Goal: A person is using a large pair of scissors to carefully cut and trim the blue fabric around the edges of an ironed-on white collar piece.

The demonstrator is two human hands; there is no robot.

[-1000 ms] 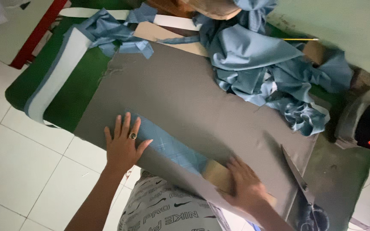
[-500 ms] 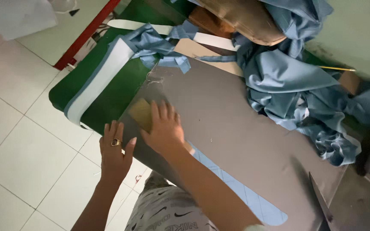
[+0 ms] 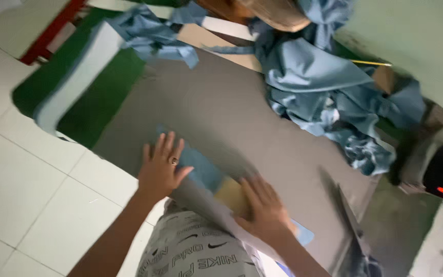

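Head view: both hands, left (image 3: 158, 172) and right (image 3: 265, 213), press flat, grips apart, on grey sheet (image 3: 242, 118).

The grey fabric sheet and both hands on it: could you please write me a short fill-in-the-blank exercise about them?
1. The left hand wears a ____ on one finger.
2. The right hand presses a tan ____ against the strip.
3. The strip on the grey fabric sheet is light ____.
4. The crumpled cloth pile is ____.

Missing words: ring; block; blue; blue
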